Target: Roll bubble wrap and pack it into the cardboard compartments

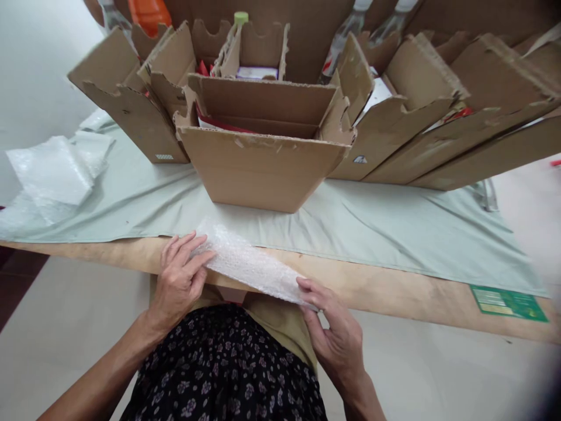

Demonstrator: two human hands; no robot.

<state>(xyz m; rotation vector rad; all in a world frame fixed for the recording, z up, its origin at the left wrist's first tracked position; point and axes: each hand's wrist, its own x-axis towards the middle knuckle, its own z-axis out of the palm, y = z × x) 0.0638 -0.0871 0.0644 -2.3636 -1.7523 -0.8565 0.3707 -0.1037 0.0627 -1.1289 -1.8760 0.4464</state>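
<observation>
Folded bubble wrap strip (252, 263) is lying kinda slanted over the worktop's (394, 295) front edge, right hand (337, 327) pinching one end between thumb and fingers, left hand's (179, 280) fingers just spread loosely on the other end.

Pale wall (44, 64) at upper left, light floor (416, 368), wooden table (394, 292) under pale green cloth (394, 225), even light

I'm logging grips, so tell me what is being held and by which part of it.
A bubble wrap strip: the right hand pinches its right end between thumb and fingers; the left hand has fingers on the left end, its grip unclear.
</observation>
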